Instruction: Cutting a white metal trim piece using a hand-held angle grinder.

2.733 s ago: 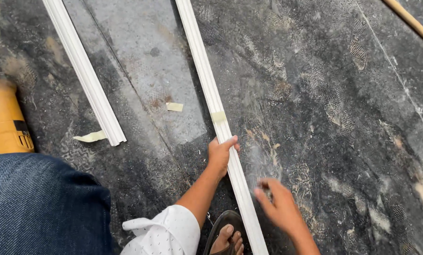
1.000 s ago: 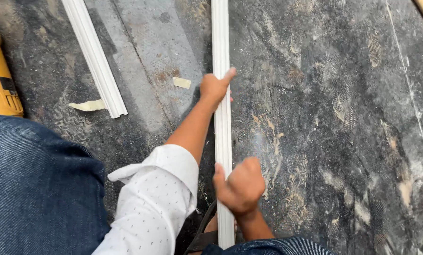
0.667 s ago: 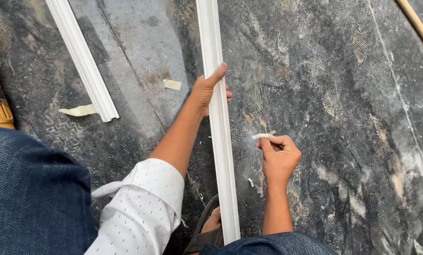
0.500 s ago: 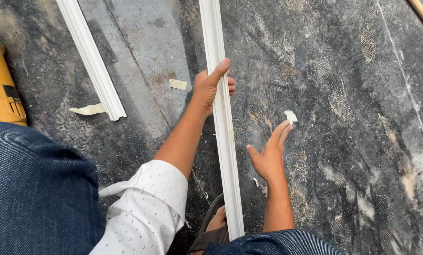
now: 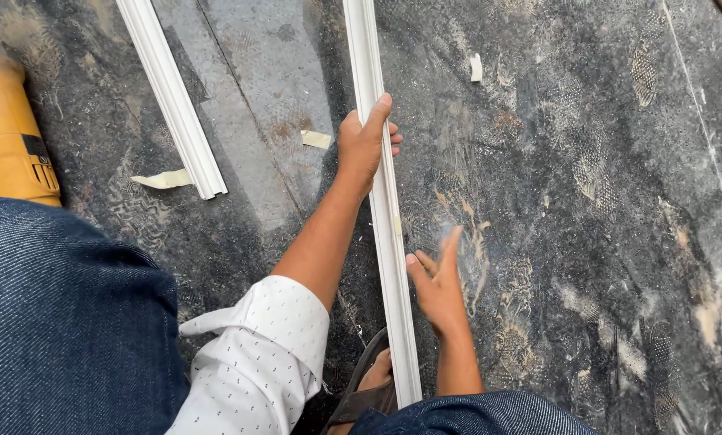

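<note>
My left hand (image 5: pixel 365 145) clamps the long white moulding strip (image 5: pixel 381 201) running twelve to six on the dark dusty floor (image 5: pixel 586 242). At three of it, my right hand (image 5: pixel 437 282) hovers, fingers spread, holding nothing.

even, soft daylight, faint shadows, sharp focus except motion blur on right hand (image 5: pixel 440 283)

A: What's worn on the left arm?
B: A white sleeve (image 5: pixel 256 354) with tiny dark specks, rolled near the elbow, its cuff flaring toward nine o'clock.
A: And the legs?
B: Blue denim jeans (image 5: pixel 63 322). At six o'clock, a brown sandal (image 5: pixel 361 395) strap crosses the foot.
</note>
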